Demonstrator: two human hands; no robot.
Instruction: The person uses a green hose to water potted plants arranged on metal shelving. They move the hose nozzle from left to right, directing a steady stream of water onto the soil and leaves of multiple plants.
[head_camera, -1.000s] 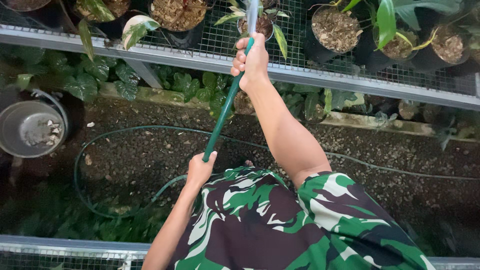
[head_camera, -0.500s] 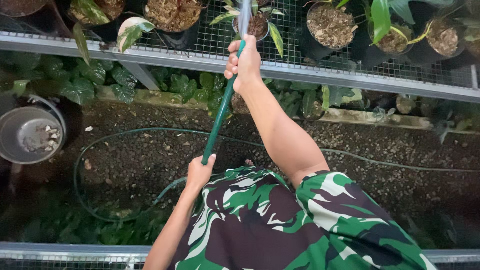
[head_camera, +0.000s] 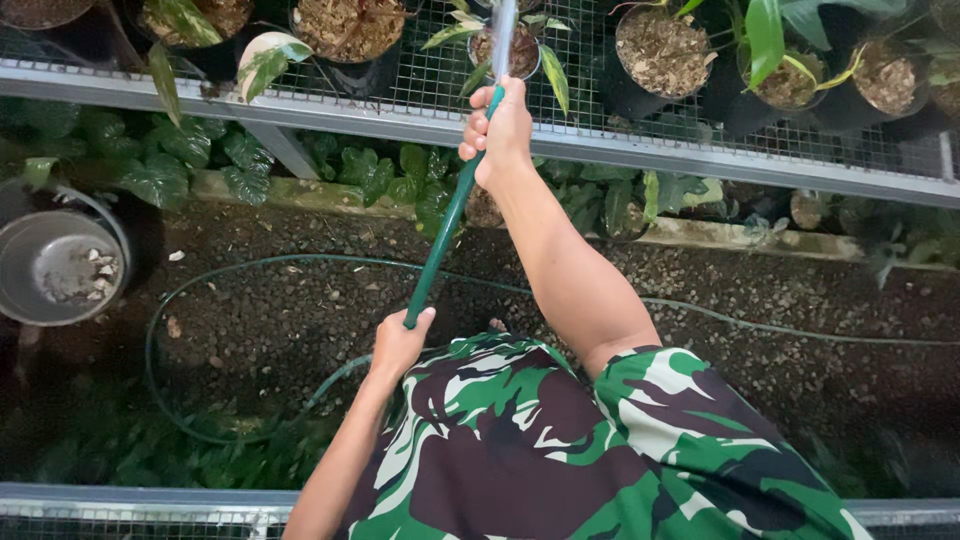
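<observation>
My right hand (head_camera: 500, 132) is stretched out over the mesh bench (head_camera: 420, 110), closed around the upper part of a green hose (head_camera: 445, 235). A jet of water (head_camera: 503, 30) leaves the hose end toward a small black pot (head_camera: 505, 50) with a long-leaved plant. My left hand (head_camera: 398, 345) grips the lower part of the same hose close to my camouflage shirt (head_camera: 560, 450). The hose trails down and loops over the dark gravel floor (head_camera: 260, 330).
Several black pots with bark mix stand on the bench, such as a potted plant (head_camera: 655, 45) to the right. A grey metal bucket (head_camera: 55, 265) sits at the left. Leafy plants (head_camera: 160, 160) grow under the bench. Another mesh bench edge (head_camera: 120, 505) runs along the bottom.
My right hand and the hose tip have shifted slightly right along the bench toward the small pot. My left hand holds its place.
</observation>
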